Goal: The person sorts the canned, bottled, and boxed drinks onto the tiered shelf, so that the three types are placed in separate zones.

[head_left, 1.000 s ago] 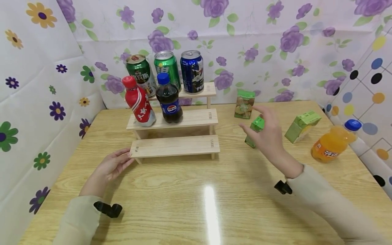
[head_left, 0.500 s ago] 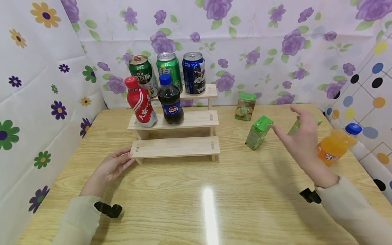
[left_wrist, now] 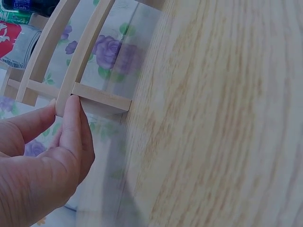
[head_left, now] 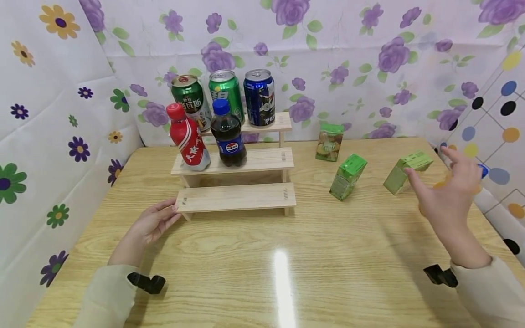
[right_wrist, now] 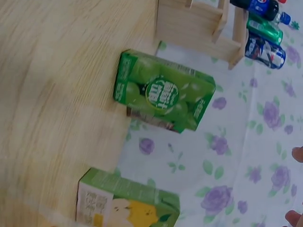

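Note:
My left hand pinches the left end of the bottom tier of a three-tier wooden display rack. Thumb and fingertips meet the board's end from both sides in the left wrist view. Over at the right, my right hand is raised above the table, thumb and fingers spread wide, holding nothing. It overlaps an orange soda bottle, whose blue cap shows past the fingers; most of the bottle is hidden. Beside the thumb stands a light green juice carton.
On the rack's top tier stand a dark green can, a green can and a blue can. A red bottle and a cola bottle occupy the middle tier. Two more juice cartons, brown-green and green, stand right of it.
My right hand has moved right, from over the green carton, past the light green one, to the orange soda bottle. My left hand keeps its grip on the rack.

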Available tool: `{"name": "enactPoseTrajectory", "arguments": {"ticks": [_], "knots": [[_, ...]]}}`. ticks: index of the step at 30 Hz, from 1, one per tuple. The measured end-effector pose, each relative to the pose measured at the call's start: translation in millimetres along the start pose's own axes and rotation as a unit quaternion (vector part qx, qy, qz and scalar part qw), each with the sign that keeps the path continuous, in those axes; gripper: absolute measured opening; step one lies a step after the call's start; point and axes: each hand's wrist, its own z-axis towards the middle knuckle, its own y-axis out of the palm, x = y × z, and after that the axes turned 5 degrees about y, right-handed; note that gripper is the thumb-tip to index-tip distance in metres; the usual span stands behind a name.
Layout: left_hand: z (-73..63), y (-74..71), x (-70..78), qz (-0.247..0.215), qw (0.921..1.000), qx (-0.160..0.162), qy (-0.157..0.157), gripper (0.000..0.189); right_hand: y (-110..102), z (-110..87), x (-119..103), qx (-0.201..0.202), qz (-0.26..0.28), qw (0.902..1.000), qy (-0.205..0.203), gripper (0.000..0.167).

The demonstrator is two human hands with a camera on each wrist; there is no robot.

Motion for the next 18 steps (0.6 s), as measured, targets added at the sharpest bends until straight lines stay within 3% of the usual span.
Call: {"name": "enactPoseTrajectory", "arguments": {"ticks": [9, 18], "knots": [[0.0, -0.8, -1.4, -0.017, 0.9998, 0.004, -0.005, 0.040, -18, -2.9, 28, 0.037, -0.037, 0.9976, 0.045, 0.058], [2.2, -2.0, -1.2, -0.024, 0.9996, 0.005, -0.011, 0.038, -27, -12.6, 53, 0.042, -0.062, 0.9911, 0.110, 0.063]]}}
